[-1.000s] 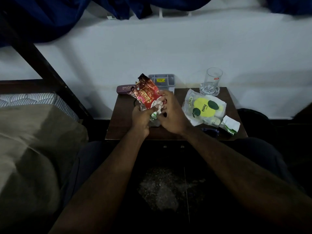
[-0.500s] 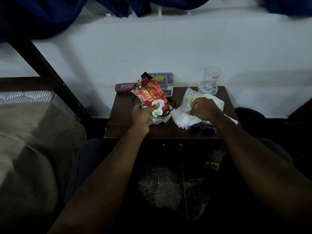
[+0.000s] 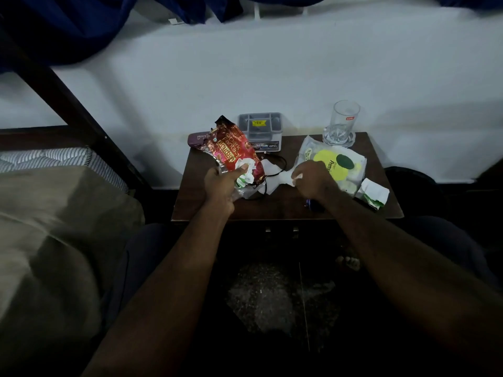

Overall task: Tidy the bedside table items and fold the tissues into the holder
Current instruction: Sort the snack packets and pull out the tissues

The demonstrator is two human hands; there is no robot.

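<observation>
right hand [image 3: 313, 178] pinches a thin white tissue [image 3: 281, 180] trailing left of its fingers, left hand [image 3: 220, 186] clutching a red biscuit wrapper [image 3: 234, 148] and crumpled tissue [image 3: 245, 166]; the sheet looks light, limp, tearable, best held by corners

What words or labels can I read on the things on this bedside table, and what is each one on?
"Dark Fanta" and "Bourbon": red snack packet.
"OPEL": grey box, front label.
"PRINCE": purple case.
"Premi", rest hidden: tissue pack.
Too blurred to read: yellow sticker on the box, red tag on the glass.
</observation>
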